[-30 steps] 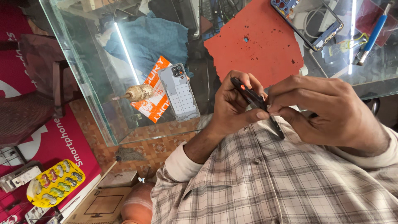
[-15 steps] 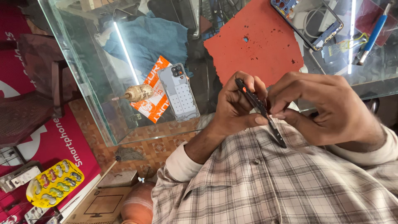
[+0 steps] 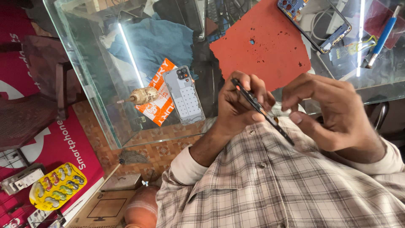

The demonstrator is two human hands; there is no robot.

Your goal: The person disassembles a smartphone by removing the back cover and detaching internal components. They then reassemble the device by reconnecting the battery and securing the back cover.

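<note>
My left hand point(image 3: 240, 105) grips a thin dark phone part point(image 3: 262, 111), seen edge-on and slanting down to the right in front of my checked shirt. My right hand point(image 3: 333, 112) hovers just to its right. Its fingers are curled and apart, and the thumb tip sits close to the lower end of the part with a small gap. Both hands are held above the near edge of a glass table point(image 3: 101, 114).
A red mat point(image 3: 261, 46) lies on the glass, with a blue phone frame point(image 3: 314, 21) and a blue-handled tool point(image 3: 382, 36) beyond it. Under the glass are a grey phone back cover point(image 3: 183, 95), an orange packet point(image 3: 158, 109), a shell point(image 3: 143, 95) and blue cloth point(image 3: 156, 40). A yellow blister pack point(image 3: 57, 192) lies at lower left.
My right hand has drawn slightly away to the right, off the dark part. The left hand keeps hold of it and has tilted it a little.
</note>
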